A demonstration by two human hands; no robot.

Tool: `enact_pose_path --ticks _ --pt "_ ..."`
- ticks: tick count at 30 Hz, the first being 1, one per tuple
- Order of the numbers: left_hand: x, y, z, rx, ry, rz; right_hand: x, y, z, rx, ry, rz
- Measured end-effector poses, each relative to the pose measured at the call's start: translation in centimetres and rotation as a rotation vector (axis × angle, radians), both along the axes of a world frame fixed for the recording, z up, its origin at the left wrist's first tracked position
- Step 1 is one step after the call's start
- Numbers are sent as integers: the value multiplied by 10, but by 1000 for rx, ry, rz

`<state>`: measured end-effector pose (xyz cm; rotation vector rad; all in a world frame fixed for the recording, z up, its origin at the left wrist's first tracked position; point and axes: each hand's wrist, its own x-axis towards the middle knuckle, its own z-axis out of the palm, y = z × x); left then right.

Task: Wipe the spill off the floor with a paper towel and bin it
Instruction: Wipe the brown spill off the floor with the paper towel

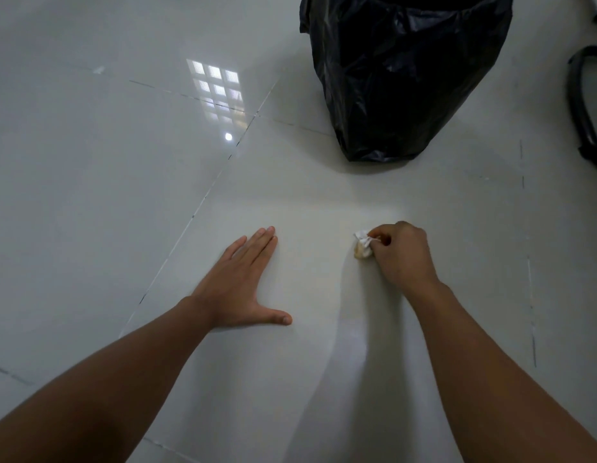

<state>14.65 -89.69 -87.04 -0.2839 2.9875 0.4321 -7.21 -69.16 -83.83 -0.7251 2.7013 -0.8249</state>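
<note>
Head view, left to right. Lying flat on glossy floor tile (pixel 90 195): left hand (pixel 238 289), released, fingers together, thumb splayed, palm down, apparently bracing, holding nothing. Showing between hands: bare tile, faint yellowish film only, no pooled liquid discernible. Clenching around crumpled paper towel (pixel 363 244): right hand (pixel 402 253), knuckles up, wad protruding at finger side and resting on or just above floor; contact not confirmable. Showing on wad's lower edge: yellowish stain, suggesting absorbed spill. Handling judgement: light, soft, fully compressible, likely damp and prone to tearing or shedding if dragged hard; best kept pinched as a whole wad, stained face inward. Standing beyond, right of centre: bin lined with black bag (pixel 404 78), mouth partly out of frame.
</note>
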Motion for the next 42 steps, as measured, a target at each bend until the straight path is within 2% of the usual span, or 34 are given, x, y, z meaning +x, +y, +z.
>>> enact_pose_path --ticks 2,5,8,13,17,19,23,25,30,36,38,42 --pt "0 -6 2 33 17 3 11 -20 -2 21 73 72" --pt "0 -16 4 16 21 -21 35 -43 -5 65 138 289" --pt "2 -18 3 -16 34 30 45 -38 -9 -33 103 282" --pt "4 -20 0 -51 45 55 43 -12 -8 -137 196 343" --pt "3 -19 0 -54 42 47 48 -13 -22 33 186 398" --pt "3 -19 0 -58 32 43 50 -17 -28 62 245 414" --pt "4 -18 0 -96 0 54 31 -19 -30 118 257 310" --pt "4 -18 0 -112 -22 63 19 -29 -30 163 256 338" --pt "4 -24 2 -129 -85 3 15 -73 -14 156 259 508" --pt "5 -27 3 -152 -147 -63 38 -60 -11 146 267 921" --pt "6 -26 3 -149 -141 -62 37 -46 -16 110 254 909" --pt "5 -26 4 -164 -155 -63 27 -36 -23 103 269 723"
